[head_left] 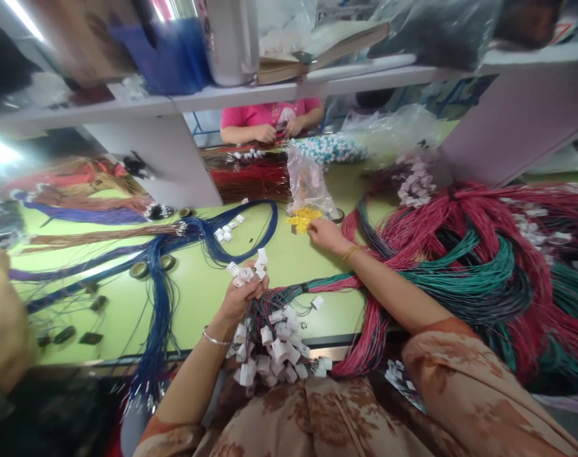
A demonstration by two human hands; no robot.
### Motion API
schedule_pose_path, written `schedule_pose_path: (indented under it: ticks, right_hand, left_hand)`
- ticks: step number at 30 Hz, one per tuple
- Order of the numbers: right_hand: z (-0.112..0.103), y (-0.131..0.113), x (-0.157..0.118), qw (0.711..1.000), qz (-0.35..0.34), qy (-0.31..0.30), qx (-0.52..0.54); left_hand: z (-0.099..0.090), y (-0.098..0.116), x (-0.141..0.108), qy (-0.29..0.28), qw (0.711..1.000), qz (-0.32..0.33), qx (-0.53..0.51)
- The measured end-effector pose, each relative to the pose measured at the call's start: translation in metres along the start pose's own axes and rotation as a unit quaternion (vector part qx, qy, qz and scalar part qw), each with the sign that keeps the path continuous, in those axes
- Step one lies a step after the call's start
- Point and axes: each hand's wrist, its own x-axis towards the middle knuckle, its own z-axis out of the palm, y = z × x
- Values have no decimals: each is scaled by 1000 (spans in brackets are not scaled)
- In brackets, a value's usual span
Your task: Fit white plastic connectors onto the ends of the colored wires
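Observation:
My left hand [245, 293] is closed round several white connectors [244, 275] on thin wires, above the front edge of the green table [198, 304]. Below it hangs a cluster of white connectors [274, 349], joined to a pink and green wire bundle [334, 282] that runs right under my right forearm. My right hand [328, 235] reaches to a small pile of yellow pieces [304, 219], its fingers together at the pile's right edge. Whatever lies between those fingertips is too small to make out. A clear plastic bag [310, 181] lies just behind the yellow pile.
Blue wires [160, 304] lie left, near tape rolls [139, 270]. Large pink and green wire bundles [460, 254] cover the right. A shelf [289, 86] crosses above, with upright panels. Behind it sits a person in a pink shirt [255, 115]. Another person's arm [6, 317] is at far left.

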Motion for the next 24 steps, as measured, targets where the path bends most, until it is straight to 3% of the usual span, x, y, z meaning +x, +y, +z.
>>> schedule_pose_path:
  ticks: [4, 7, 8, 11, 15, 18, 21, 24]
  right_hand:
    - [-3, 4, -2, 1000, 2, 14, 21]
    - [-4, -3, -6, 982, 39, 34, 180]
    - [-4, -8, -8, 960, 58, 38, 270]
    - [-6, -33, -17, 859, 94, 10, 503]
    - [-11, -72, -36, 755, 100, -89, 641]
    - [-15, -95, -49, 709, 87, -149, 684]
    - [-18, -109, -60, 718, 46, -152, 678]
    - [-21, -119, -70, 765, -3, -121, 633]
  left_hand:
    - [-2, -2, 1, 16, 999, 6, -31]
    - [-5, -4, 3, 49, 998, 32, -19]
    - [-5, -5, 4, 61, 997, 38, -18]
    - [-8, -7, 5, 79, 996, 37, -24]
    - [-8, -7, 4, 80, 996, 33, -25]
    - [-9, -5, 3, 81, 996, 22, -19]
    - [-9, -5, 1, 82, 997, 10, -11]
    - [-10, -8, 0, 89, 996, 7, -1]
